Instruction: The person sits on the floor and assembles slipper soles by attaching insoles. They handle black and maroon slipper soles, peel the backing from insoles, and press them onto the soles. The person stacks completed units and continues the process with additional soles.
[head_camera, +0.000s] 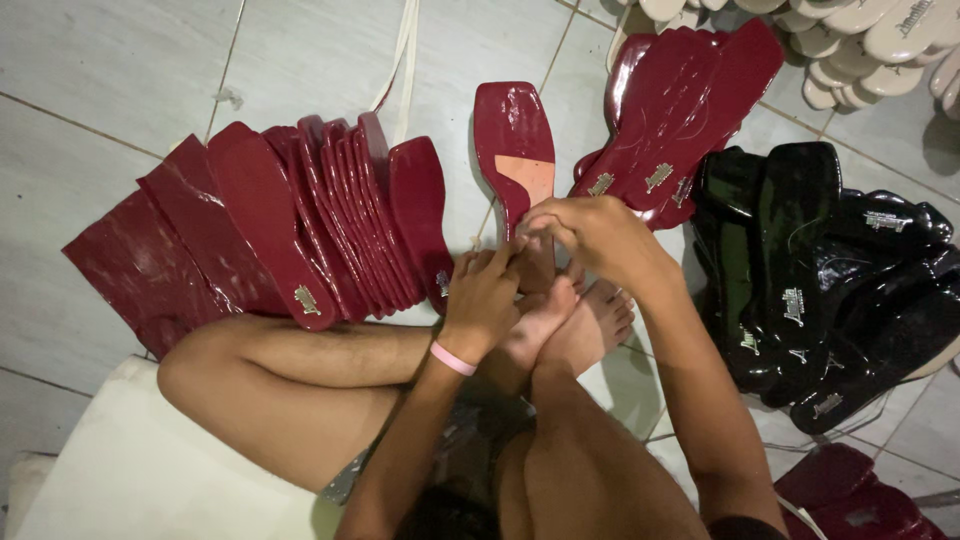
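Held insole: your landmark is the dark red glossy insole (515, 140) lying lengthwise on the tiled floor (90, 190), square toe pointing away from you, a tan unwrapped patch near its heel end.
Right hand: your right hand (598, 232) sits at the insole's heel end, fingers (535, 222) curled and pressed together, pinching the heel edge.
Left hand: your left hand (483, 295), with a pink wristband (453, 359), is just below the heel end; its fingers are bent up against that edge, touching the right hand's fingertips.
Feet: your bare feet (570, 320) rest right under the heel end, beneath both hands.
Left of the insole: a fanned row of dark red insoles (330, 215) overlaps edge on edge; its nearest one stands just beside the held insole, with a narrow strip of floor between.
Right of the insole: a stack of dark red insoles (680, 100), close to the toe's right edge.
Further right: a heap of black glossy insoles (810, 270), near your right forearm.
Far right corner: pale beige soles (870, 40), well apart.
Open room: bare floor lies beyond the toe and to the far left of the fanned row.
Seat: a white cushion (120, 470) under your left leg.
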